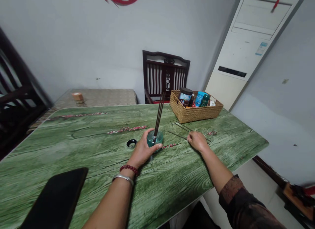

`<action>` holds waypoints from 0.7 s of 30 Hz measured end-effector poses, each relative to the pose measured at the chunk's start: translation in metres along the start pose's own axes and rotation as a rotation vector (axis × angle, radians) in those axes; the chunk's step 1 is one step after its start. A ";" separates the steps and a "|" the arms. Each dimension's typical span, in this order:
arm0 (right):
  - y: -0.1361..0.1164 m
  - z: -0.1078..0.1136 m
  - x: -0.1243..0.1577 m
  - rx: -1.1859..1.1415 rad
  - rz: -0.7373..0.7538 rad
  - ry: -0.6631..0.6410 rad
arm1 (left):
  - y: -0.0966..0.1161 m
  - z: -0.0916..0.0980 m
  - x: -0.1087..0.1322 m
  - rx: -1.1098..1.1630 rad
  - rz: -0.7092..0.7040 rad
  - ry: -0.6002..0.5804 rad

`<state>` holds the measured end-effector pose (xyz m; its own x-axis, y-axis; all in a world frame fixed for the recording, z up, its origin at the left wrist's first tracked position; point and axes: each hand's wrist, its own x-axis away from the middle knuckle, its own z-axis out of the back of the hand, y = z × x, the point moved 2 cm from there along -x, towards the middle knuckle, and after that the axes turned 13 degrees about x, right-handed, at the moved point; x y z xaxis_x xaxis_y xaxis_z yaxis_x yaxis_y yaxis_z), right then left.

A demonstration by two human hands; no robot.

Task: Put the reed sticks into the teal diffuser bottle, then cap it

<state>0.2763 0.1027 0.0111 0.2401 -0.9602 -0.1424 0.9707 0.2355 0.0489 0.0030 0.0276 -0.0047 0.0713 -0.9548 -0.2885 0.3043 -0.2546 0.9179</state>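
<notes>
Item under inspection: a squat teal glass bottle (155,139) standing on the tabletop, gripped by the left hand (144,152). Upright dark reeds (159,114) rise from its neck, their long axis near vertical, leaning slightly away from the person toward a woven wicker basket (194,114). The left fingers are closed around the bottle's near side, in firm contact. The right hand (198,141) rests on the table with fingers loosely curled, holding nothing; thin loose reeds (180,134) lie just ahead of its fingertips. A round black cap (131,143) sits just left of the left fingers. The tabletop (98,150) has a green wood-grain print and rounded corners. Its right edge lies well beyond the right fingers. A black phone or tablet (56,199) lies at the near edge, left of the left forearm.
</notes>
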 end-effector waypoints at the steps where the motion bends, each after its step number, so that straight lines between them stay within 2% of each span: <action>1: -0.001 0.002 0.000 -0.015 0.010 0.017 | 0.000 0.000 0.000 0.002 0.002 -0.004; 4: -0.002 0.014 -0.003 -0.164 0.031 0.093 | 0.001 0.000 0.001 0.005 -0.008 -0.013; 8: -0.005 0.047 -0.008 -0.564 0.046 0.298 | 0.002 0.000 0.001 0.014 -0.013 -0.005; 14: -0.044 0.107 -0.004 -1.270 0.189 0.479 | 0.003 -0.001 0.001 0.034 -0.011 -0.002; 17: -0.070 0.123 -0.003 -1.408 0.267 0.512 | 0.001 -0.001 0.001 0.035 -0.016 -0.003; 21: -0.098 0.123 -0.010 -1.442 0.296 0.450 | 0.001 -0.001 0.001 0.027 -0.018 0.000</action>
<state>0.1772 0.0713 0.1290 0.1469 -0.7935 -0.5906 0.0133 0.5986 -0.8010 0.0039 0.0263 -0.0044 0.0664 -0.9501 -0.3047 0.2797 -0.2754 0.9197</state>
